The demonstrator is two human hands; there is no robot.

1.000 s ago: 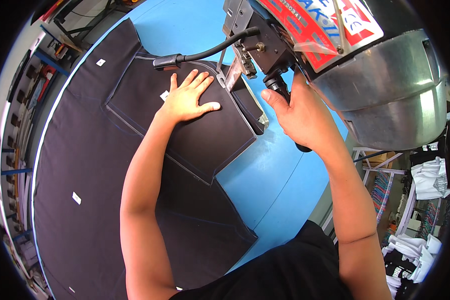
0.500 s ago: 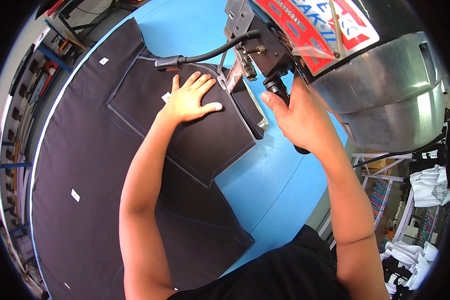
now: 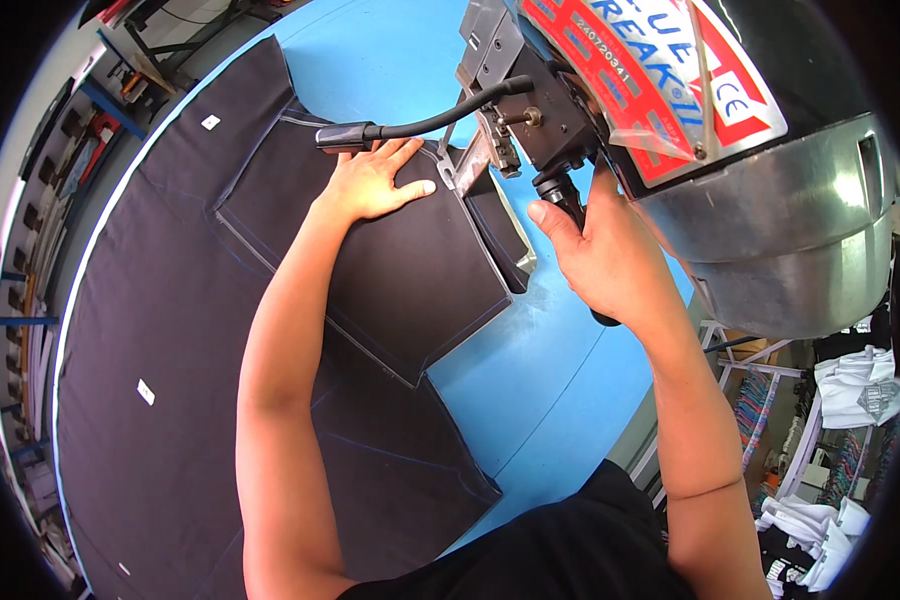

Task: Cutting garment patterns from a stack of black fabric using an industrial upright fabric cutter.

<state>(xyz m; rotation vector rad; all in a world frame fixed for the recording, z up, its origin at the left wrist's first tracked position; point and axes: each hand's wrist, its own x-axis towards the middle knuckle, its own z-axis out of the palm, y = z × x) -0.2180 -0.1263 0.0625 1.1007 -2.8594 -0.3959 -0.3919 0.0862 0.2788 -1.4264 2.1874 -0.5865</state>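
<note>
My left hand (image 3: 372, 188) lies flat with its fingers spread on a thick stack of dark cloth (image 3: 170, 290). Its fingertips reach partly under the black gooseneck lamp (image 3: 346, 137) of a fabric cutting machine (image 3: 770, 240). Around the machine's black handle (image 3: 560, 195) my right hand (image 3: 615, 255) is closed, the thumb resting along the near side. The machine's metal foot (image 3: 467, 165) stands at the cloth's cut edge, left of the motor housing. Blue marking lines run over the top layer. A cut strip (image 3: 500, 235) lies apart from the stack, close to the foot.
The stack rests on a blue table (image 3: 540, 400), which shows along the right side. Small white labels (image 3: 146, 391) dot the cloth. Beyond the table at right stands a rack (image 3: 760, 400) with white and black garments (image 3: 860, 390). Shelving (image 3: 30, 320) lines the far left.
My left hand has slid a little farther away over the cloth, so its fingers now pass under the lamp. The machine and my right hand appear slightly farther right and nearer.
</note>
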